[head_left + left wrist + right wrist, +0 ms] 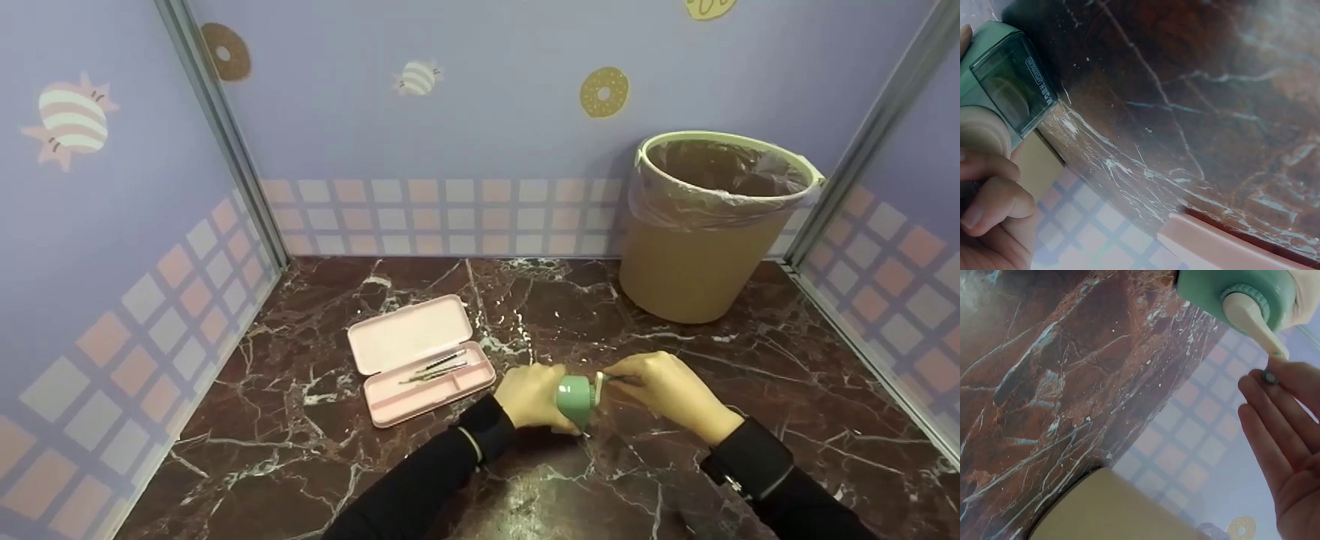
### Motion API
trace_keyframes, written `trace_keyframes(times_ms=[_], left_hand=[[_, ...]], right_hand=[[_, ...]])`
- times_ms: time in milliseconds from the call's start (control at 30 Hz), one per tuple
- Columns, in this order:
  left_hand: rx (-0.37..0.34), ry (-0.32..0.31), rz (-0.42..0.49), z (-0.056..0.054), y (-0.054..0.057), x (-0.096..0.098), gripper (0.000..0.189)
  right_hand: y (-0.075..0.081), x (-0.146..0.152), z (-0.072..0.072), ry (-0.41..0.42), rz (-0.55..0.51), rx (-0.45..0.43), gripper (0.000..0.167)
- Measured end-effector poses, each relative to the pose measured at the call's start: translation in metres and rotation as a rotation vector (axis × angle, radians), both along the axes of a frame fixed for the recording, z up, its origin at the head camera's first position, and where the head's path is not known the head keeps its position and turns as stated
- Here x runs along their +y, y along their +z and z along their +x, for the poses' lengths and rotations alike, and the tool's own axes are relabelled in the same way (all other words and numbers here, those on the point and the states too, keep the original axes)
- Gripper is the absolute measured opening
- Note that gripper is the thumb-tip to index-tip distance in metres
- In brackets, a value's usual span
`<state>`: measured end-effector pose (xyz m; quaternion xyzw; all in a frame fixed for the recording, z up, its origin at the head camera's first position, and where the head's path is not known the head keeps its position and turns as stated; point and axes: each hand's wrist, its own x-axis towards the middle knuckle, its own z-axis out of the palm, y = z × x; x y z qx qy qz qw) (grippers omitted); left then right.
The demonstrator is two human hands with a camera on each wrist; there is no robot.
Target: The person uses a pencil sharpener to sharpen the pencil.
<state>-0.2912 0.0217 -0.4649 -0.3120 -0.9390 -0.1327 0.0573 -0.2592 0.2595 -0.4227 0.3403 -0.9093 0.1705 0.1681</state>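
A green crank pencil sharpener (576, 397) is between my two hands over the near middle of the table. My left hand (531, 395) grips it from the left, fingers on the far side. In the left wrist view, its clear shavings bin (1013, 84) and a round cream part (982, 130) show beside curled fingers. My right hand (664, 386) pinches the small dark knob (1269, 377) at the end of the cream crank arm (1255, 329). The palm hides the sharpener's left end in the head view.
Left of the sharpener lies an open pink pencil case (411, 330) with several slim pencil-like items (439, 367) inside. A tan waste bin (682, 262) lined with a plastic bag stands at the back right. White specks dot the dark marble table (300, 457); patterned walls enclose it.
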Motion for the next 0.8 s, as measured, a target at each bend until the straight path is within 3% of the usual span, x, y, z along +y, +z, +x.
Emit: trace_keyframes(times_ms=[133,467,800], left_hand=[[-0.016,-0.013,-0.005,0.0010,-0.0004,0.0015,0.064],[-0.031,-0.017,-0.013,0.0003,0.0001,0.0035,0.064],[-0.022,-0.023,-0.007,-0.0004,0.0010,0.0010,0.064]], right_hand=[[-0.0045,-0.0011,-0.0014,-0.019,-0.009,0.050,0.020],[-0.0092,-0.0053,-0.0033,-0.072,0.013,0.083,0.020],[-0.0103,-0.0096,-0.0056,-0.072,0.057,0.138,0.018]])
